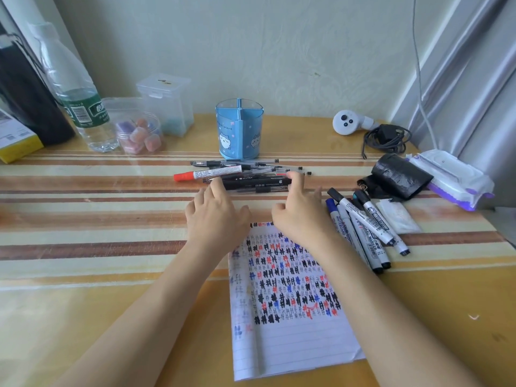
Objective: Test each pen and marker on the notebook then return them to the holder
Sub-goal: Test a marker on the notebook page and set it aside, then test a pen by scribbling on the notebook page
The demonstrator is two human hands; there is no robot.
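Here, left hand, right hand on slim pens — ruled notebook.

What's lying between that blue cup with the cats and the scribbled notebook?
Between the holder and the notebook, the head view shows a loose pile of pens and markers; the left hand and right hand touch it.

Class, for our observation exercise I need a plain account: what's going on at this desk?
A person reaches both hands to a pile of pens and markers lying before the blue holder, the left hand touching its left end, the right hand its right end. No pen shows in the holder. The notebook, crowded with black, red and blue marks, lies beneath the forearms; more whiteboard markers lie to its right.
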